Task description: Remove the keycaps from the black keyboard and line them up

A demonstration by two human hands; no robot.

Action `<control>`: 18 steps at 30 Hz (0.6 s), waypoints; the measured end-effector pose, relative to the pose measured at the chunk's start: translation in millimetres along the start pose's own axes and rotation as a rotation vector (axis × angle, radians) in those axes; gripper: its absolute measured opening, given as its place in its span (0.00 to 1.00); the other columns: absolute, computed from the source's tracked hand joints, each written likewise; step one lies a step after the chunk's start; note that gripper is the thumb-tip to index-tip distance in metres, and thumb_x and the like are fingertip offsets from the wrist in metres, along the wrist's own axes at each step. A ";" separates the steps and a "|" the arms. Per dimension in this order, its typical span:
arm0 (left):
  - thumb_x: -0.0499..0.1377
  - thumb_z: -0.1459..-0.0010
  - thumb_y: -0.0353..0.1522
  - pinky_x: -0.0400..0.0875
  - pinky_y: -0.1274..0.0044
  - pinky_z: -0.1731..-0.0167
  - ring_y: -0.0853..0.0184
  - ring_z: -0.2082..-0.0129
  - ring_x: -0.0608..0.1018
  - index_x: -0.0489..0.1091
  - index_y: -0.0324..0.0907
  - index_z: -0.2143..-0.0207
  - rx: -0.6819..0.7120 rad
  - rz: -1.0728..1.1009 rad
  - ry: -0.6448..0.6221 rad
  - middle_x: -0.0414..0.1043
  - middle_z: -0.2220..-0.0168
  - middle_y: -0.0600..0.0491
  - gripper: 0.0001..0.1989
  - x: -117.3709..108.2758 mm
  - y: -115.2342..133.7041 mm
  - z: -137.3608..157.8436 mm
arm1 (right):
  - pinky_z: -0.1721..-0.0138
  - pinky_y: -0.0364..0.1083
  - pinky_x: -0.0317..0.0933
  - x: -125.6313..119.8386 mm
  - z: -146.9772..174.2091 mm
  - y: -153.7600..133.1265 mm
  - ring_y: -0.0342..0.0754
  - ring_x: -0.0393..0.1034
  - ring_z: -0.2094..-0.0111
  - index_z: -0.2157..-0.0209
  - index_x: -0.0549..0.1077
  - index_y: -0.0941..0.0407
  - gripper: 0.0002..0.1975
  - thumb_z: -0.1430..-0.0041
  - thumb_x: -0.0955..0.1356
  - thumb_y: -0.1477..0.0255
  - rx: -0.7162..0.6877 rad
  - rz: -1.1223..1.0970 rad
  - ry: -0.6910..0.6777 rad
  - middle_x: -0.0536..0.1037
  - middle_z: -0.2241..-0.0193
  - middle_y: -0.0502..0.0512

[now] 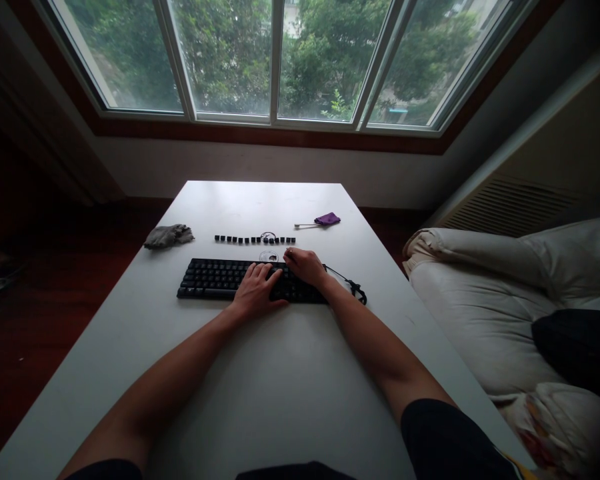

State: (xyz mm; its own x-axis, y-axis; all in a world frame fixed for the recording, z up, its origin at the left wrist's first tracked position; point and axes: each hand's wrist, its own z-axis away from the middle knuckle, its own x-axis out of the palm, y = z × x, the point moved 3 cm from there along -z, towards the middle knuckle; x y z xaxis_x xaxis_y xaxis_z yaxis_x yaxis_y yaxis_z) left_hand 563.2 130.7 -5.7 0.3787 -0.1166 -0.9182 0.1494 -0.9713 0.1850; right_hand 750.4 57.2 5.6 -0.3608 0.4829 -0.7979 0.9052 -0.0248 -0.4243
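A black keyboard lies across the white table in front of me. My left hand rests on its middle, fingers stretched over the keys and thumb spread to the right. Over the right part, by the far edge, my right hand is closed in a pinch; what its fingertips hold is too small to make out. Just beyond the keyboard, left of those fingertips, is a clear round piece. Farther back stretches a row of small black keycaps, with a thin dark wire loop beside some of them.
A crumpled grey cloth lies at the table's left edge. Back right are a purple cloth and a thin pale stick. The keyboard's bundled cable sits at its right end. A cream sofa stands on the right.
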 end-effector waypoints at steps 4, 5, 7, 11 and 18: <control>0.65 0.47 0.54 0.49 0.53 0.33 0.45 0.37 0.63 0.65 0.43 0.35 0.003 0.019 0.009 0.63 0.38 0.38 0.42 0.1 -0.4 -0.5 | 0.62 0.44 0.62 -2.8 0.9 4.6 0.48 0.74 0.68 0.62 0.73 0.54 0.12 0.31 0.62 0.64 0.059 -0.101 0.146 0.79 0.69 0.55; 0.65 0.47 0.54 0.49 0.53 0.33 0.45 0.37 0.63 0.65 0.43 0.36 0.002 0.022 0.012 0.63 0.38 0.38 0.42 0.4 -0.7 -0.6 | 0.63 0.44 0.63 -4.9 0.9 5.6 0.47 0.74 0.70 0.62 0.72 0.54 0.12 0.30 0.62 0.63 0.097 -0.152 0.194 0.79 0.71 0.54; 0.66 0.47 0.54 0.50 0.53 0.33 0.45 0.38 0.64 0.66 0.44 0.36 -0.001 0.031 0.015 0.64 0.39 0.39 0.41 1.2 -1.5 -0.8 | 0.65 0.43 0.64 -9.4 0.5 5.5 0.46 0.73 0.73 0.62 0.71 0.54 0.12 0.30 0.61 0.62 0.177 -0.251 0.271 0.78 0.74 0.51; 0.67 0.48 0.53 0.50 0.53 0.33 0.45 0.39 0.65 0.67 0.44 0.36 -0.002 0.046 0.022 0.65 0.39 0.39 0.41 2.4 -2.7 -0.7 | 0.70 0.42 0.64 -13.3 -2.4 -2.4 0.45 0.71 0.78 0.64 0.69 0.53 0.12 0.32 0.63 0.60 0.245 -0.402 0.291 0.76 0.78 0.49; 0.65 0.44 0.51 0.54 0.53 0.35 0.46 0.41 0.68 0.68 0.44 0.38 -0.024 0.116 0.071 0.68 0.41 0.40 0.36 -1.9 -3.0 -3.1 | 0.75 0.42 0.64 -11.3 -8.0 -8.4 0.43 0.69 0.79 0.66 0.70 0.54 0.13 0.36 0.66 0.58 0.270 -0.633 0.279 0.75 0.78 0.48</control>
State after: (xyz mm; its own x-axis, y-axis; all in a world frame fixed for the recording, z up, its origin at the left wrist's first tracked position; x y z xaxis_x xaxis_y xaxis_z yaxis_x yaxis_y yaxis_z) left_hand 564.8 134.6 -3.5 0.4582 -0.2116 -0.8633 0.1227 -0.9469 0.2972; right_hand 748.7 59.0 21.6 -0.6920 0.6799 -0.2425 0.4435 0.1353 -0.8860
